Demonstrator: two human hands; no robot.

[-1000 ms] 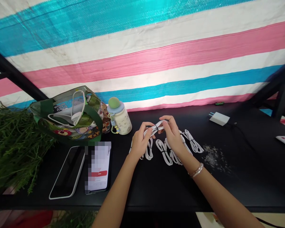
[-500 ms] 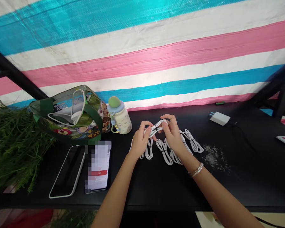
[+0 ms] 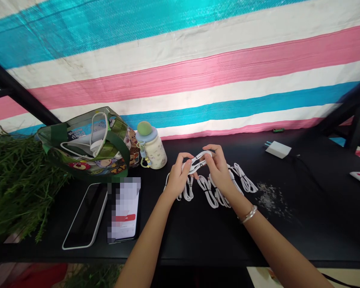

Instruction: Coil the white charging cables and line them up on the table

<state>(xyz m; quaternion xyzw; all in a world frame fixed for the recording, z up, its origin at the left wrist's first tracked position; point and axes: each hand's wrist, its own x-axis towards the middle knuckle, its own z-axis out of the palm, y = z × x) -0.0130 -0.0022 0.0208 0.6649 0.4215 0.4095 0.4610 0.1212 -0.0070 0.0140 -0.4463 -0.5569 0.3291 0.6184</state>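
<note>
1. Cable (image 3: 201,155), white and coiled, was held up between the person's hands, right of the bottle (image 3: 155,155) and a little nearer the person.
2. Left hand (image 3: 177,176) pinched one end of the coil between thumb and fingers; right hand (image 3: 218,168) pinched the other end likewise. How hard they pressed could not be told.
3. It looked light, soft and bendy, its smooth coating perhaps slightly slippery. Strands bowed apart in the middle, near dark ties. The end loops seemed the safest hold; any plugs, too small to make out, were probably the fragile part.
4. More white coils (image 3: 208,193) lay right of the bottle and nearer the person, some partly hidden by the hands.
5. The tabletop (image 3: 198,236) was black and faintly glossy, with pale crumbs (image 3: 271,199) scattered well to the bottle's right.
6. Farther right of the bottle lay a white charger (image 3: 278,150). Just left of it stood a see-through bag (image 3: 111,176), with greenery (image 3: 21,188) beyond; two phones (image 3: 85,218) lay left of it and nearer the person.
7. Behind the bottle hung a striped sheet (image 3: 180,84) in pink, blue and white.
</note>
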